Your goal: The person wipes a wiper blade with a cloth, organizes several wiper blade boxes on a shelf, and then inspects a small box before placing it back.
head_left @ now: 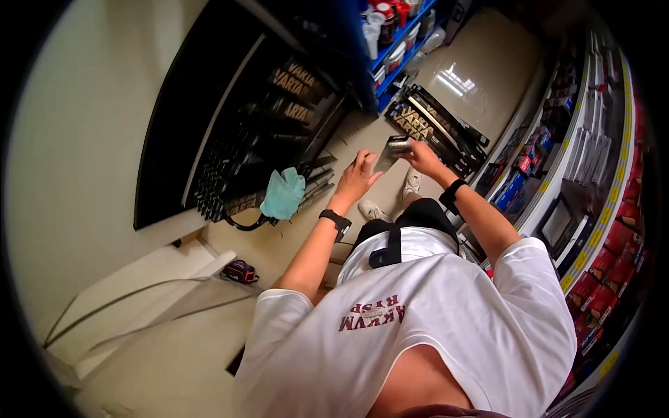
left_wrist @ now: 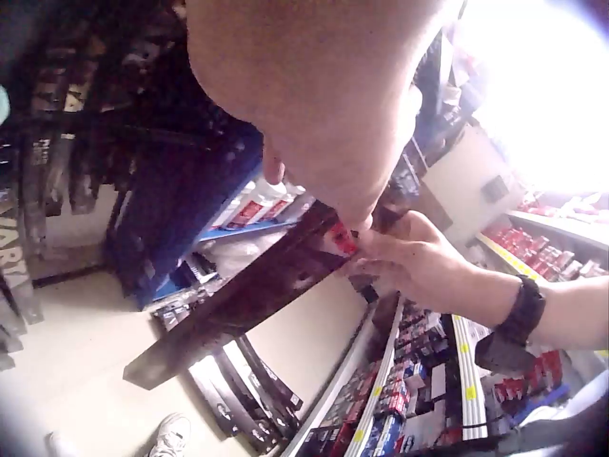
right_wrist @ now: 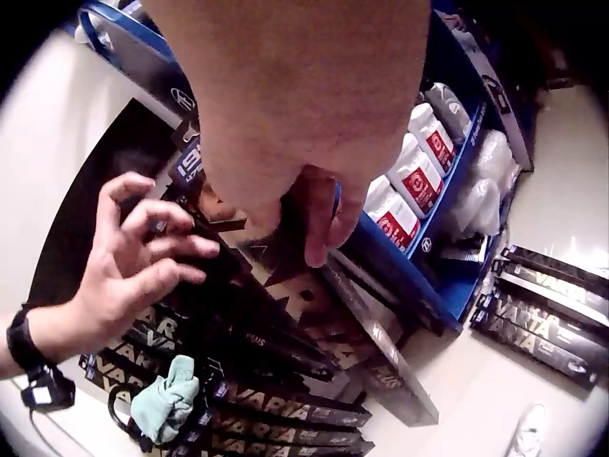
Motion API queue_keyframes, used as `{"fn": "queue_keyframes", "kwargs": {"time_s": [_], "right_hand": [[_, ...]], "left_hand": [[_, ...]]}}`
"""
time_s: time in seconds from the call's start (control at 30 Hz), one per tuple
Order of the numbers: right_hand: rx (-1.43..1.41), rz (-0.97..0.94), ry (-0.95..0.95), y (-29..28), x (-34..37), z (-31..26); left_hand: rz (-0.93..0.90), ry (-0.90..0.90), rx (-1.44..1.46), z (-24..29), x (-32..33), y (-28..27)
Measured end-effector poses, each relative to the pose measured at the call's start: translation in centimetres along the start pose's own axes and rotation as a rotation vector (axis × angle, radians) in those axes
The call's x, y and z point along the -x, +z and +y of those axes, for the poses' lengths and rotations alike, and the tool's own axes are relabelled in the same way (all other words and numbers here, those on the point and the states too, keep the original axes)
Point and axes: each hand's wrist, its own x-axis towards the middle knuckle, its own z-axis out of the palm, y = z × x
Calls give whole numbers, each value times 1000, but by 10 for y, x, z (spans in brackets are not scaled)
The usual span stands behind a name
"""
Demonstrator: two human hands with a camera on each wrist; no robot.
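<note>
My right hand (head_left: 423,159) holds a long, slim dark box (left_wrist: 228,309) near one end. The head view catches this box almost end-on, as a small grey-and-black shape. In the right wrist view its side carries pale "PLUS" lettering, and the far end slants down toward the floor. A red label shows at the gripped end in the left wrist view. My left hand (head_left: 355,180) is raised beside the box, its fingers loosely bent and parted with nothing between them. Part of my right hand's grip is hidden behind its own wrist in the right wrist view.
At the left, a black rack (head_left: 244,132) holds several VARTA boxes, with a teal glove (head_left: 283,194) hanging by it. More VARTA boxes (head_left: 432,129) lie on the floor. A blue shelf (right_wrist: 447,276) with white containers stands ahead; stocked shelves (head_left: 557,174) line the right.
</note>
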Motion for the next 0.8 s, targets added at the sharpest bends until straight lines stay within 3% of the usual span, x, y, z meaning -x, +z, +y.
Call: {"fn": "queue_keyframes", "kwargs": {"time_s": [0.07,0.13,0.23,0.33,0.4,0.5,0.6,0.67,0.73,0.8], "right_hand": [[50,-12,138,-11,-4,-55],[-143,26,227,-3,-6,-58],[-294,-22,185,2,-13,-42],[-472,11,176,8,-18,-57],[-460,-88,193,5,-26,-62],[-562,-43,240,16,-27,-59],[-751,-10,332,30,-31,-62],[-756,-10,334,34,-31,-46],[-783,-72,428,41,-35,-24],[-723,-64,411,56,-39,-23]], "left_hand": [[-59,-113,38,-13,36,-4],[-107,-217,74,-24,63,-8],[-152,-495,194,-18,106,-20],[-132,-541,200,-31,153,-14],[-134,-567,198,-37,175,-18],[-233,-763,464,-40,202,-27],[-259,-648,387,-55,231,-23],[-228,-687,405,-55,246,-23],[-297,-860,512,-46,250,-41],[-309,-859,519,-41,259,-44]]}}
